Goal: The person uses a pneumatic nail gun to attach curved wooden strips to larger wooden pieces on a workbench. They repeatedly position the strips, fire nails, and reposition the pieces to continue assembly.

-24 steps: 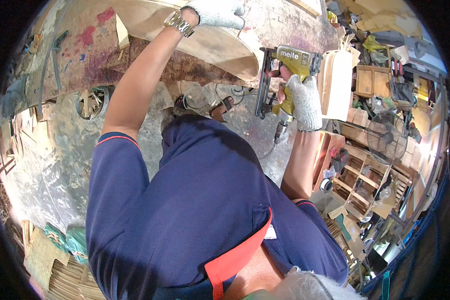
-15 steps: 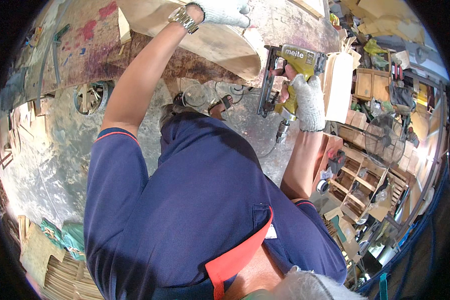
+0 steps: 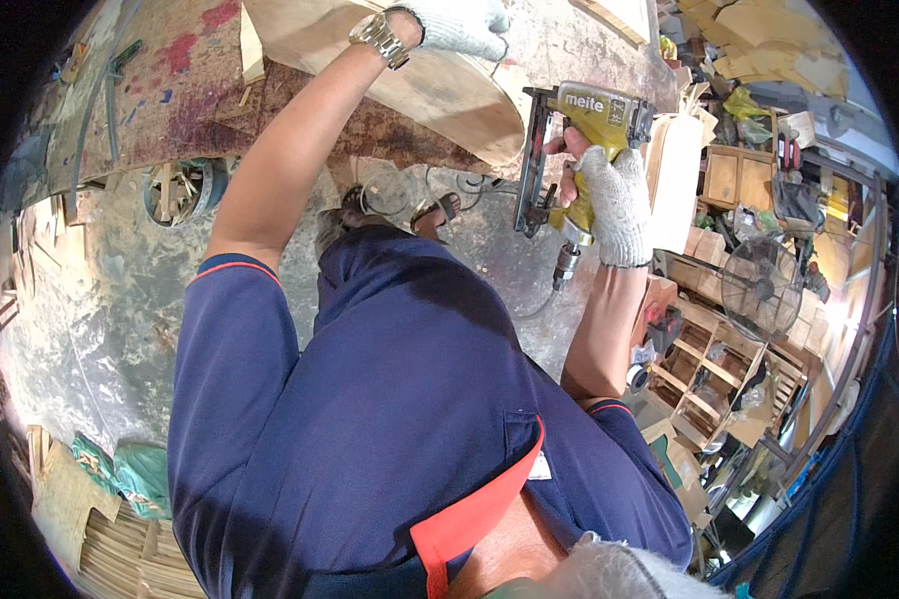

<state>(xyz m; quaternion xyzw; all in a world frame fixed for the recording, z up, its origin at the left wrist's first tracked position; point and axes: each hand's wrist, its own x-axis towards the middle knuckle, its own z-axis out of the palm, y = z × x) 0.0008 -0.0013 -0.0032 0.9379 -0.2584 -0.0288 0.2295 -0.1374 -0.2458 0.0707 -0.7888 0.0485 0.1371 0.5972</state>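
Wood scraps (image 3: 178, 192) in bin (image 3: 213, 184) | right grip (image 3: 609, 195) clasping nail gun (image 3: 597, 122) | left grip (image 3: 461, 27) on panel (image 3: 461, 105), closure unclear

We wear white gloves (image 3: 626, 225). Our right hand (image 3: 609, 185) wraps around a yellow-green nail gun (image 3: 597, 122), near the round end of a board (image 3: 454, 105). A hose (image 3: 540, 307) hangs from the nail gun. Our left hand (image 3: 461, 26), with a shiny watch (image 3: 382, 42) at the wrist, is over the board on the table (image 3: 195, 105). Off to our right stands a fan (image 3: 762, 288).
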